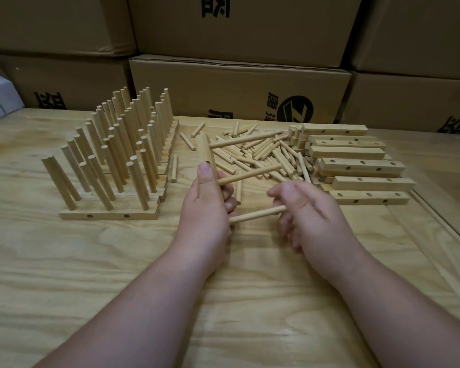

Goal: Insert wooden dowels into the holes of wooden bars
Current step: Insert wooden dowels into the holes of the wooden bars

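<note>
Dowel (258, 214) pinched by right hand (306, 208), tip meeting bar (209, 160) gripped by left hand (206, 205).

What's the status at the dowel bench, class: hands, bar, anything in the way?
Left hand grips bar, two dowels seated. Right hand pinches third dowel at bar's near end. Nothing in the way.

I am working in what looks like a storeroom or small packing workshop. Right behind my pale plywood surface (91, 261) rises a wall of large brown cardboard cartons (239, 88) printed with black characters and a round logo. Piecework lies in batches before me: rows of finished light wooden bars bristling with upright dowels (117, 160), a loose heap of short round wooden dowels (263, 152), and a stack of drilled bare wooden bars (356, 166).
</note>
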Tool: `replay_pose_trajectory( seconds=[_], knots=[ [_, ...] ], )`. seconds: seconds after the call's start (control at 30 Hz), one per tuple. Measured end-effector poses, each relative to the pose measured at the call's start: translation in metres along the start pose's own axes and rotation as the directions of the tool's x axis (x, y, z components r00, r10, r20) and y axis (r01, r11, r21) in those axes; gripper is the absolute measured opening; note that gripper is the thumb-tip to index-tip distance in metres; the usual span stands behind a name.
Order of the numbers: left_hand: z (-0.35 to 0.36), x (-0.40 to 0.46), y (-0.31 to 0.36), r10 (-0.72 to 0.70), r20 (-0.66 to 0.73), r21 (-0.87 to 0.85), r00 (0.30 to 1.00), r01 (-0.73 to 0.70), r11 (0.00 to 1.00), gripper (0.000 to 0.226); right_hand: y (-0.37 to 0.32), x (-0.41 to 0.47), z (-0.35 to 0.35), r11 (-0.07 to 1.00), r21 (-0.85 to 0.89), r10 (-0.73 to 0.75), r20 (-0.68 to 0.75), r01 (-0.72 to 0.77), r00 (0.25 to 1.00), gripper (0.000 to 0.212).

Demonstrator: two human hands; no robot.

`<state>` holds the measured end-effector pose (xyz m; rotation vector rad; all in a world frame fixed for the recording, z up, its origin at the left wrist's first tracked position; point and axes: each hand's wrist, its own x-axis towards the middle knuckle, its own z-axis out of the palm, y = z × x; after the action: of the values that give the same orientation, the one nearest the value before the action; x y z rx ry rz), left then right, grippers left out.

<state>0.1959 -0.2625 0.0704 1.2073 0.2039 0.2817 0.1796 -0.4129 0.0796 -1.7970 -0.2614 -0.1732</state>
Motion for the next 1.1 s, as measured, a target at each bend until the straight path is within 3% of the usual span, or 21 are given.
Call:
replay_pose_trajectory(
  seconds=[0.1, 0.2, 0.37, 0.8, 1.1],
  knots=[
    [0.000, 0.000, -0.001, -0.027, 0.070, 0.020, 0.997, 0.025, 0.999, 0.044, -0.004, 0.007, -0.011, 0.996, 0.090, 0.028, -0.190, -0.011, 0.981, 0.036],
    [0.000, -0.005, -0.003, 0.008, 0.181, 0.100, 0.983, -0.027, 0.995, 0.045, -0.012, 0.012, -0.025, 0.994, 0.090, -0.035, -0.281, 0.063, 0.959, 0.021],
    [0.001, -0.011, 0.000, 0.004, 0.254, 0.159, 0.967, -0.046, 0.986, 0.044, -0.016, 0.010, -0.022, 0.984, 0.027, -0.159, -0.289, 0.174, 0.944, 0.018],
    [-0.003, -0.014, 0.001, -0.016, 0.339, 0.476, 0.941, -0.157, 0.866, 0.049, -0.013, 0.016, -0.026, 0.996, 0.000, -0.080, -0.343, 0.085, 0.936, 0.018],
    [-0.002, -0.012, -0.003, 0.019, 0.335, 0.514, 0.942, -0.200, 0.834, 0.043, -0.012, 0.013, -0.021, 0.995, 0.015, -0.090, -0.364, 0.102, 0.927, 0.020]
  ],
)
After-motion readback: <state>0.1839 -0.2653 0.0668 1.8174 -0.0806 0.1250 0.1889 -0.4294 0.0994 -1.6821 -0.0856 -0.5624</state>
